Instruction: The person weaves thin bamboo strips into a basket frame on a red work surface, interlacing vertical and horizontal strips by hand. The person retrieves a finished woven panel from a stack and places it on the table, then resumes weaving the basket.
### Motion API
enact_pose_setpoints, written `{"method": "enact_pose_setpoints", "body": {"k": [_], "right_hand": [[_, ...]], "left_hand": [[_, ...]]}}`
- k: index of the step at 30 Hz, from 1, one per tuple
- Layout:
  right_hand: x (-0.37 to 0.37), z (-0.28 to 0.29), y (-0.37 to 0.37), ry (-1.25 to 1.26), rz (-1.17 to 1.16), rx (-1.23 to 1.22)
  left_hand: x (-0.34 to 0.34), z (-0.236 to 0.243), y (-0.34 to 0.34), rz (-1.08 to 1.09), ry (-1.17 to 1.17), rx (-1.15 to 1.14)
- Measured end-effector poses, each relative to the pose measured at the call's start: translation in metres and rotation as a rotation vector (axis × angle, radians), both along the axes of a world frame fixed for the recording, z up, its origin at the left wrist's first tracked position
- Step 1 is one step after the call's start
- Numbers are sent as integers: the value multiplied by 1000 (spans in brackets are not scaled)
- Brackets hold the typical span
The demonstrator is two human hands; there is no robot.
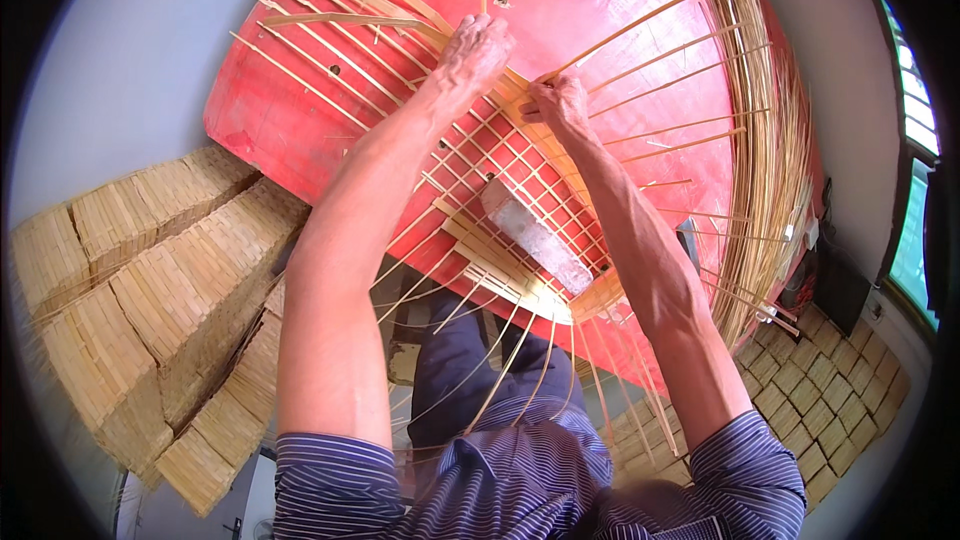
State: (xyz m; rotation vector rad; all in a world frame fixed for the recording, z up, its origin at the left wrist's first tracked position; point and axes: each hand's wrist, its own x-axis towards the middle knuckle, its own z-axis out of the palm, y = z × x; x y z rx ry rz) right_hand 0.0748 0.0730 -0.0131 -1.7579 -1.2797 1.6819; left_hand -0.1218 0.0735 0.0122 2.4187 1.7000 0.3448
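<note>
Plainly, from my far seat, I see both hands working at the far rim of a lattice point(480, 155), which lies on the red table point(570, 0). The left hand point(474, 52) is curled closed on the band point(513, 90), the flat strip edging the weave, and a tail of strip runs out past the knuckles to the left. Just beside it, to the right and a little nearer the body, I have the right hand point(558, 102) narrowed to a pinch on the same band (whether a stake is caught in it too, I can't tell; the fingers hide it). From there the band curves down the lattice's right side. A pale block point(535, 233) sits on the weave, tilted across my view, with flat slats point(500, 280) beside it toward the body. Thin stakes fan out on either side and droop over the near edge toward the striped shirt point(540, 450). Along the table's right side I get a thick sheaf of canes point(755, 140). Lower down, stacked bundles point(190, 285) fill the left, and more bundles lie at lower right.
</note>
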Motion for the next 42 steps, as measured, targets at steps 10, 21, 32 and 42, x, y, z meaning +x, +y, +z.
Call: {"method": "enact_pose_setpoints", "body": {"k": [10,21,32,42], "right_hand": [[-7,24,-5,-134,123,80],[-11,27,-15,-161,101,166],[-16,49,-9,-177,108,-60],[-19,-2,-14,-383,131,129]], "left_hand": [[24,33,-32,68,326,130],[10,-4,-24,754,-567,-722],[-6,-23,12,975,-1021,-833],[-21,-14,14,429,-11,-386]]}}
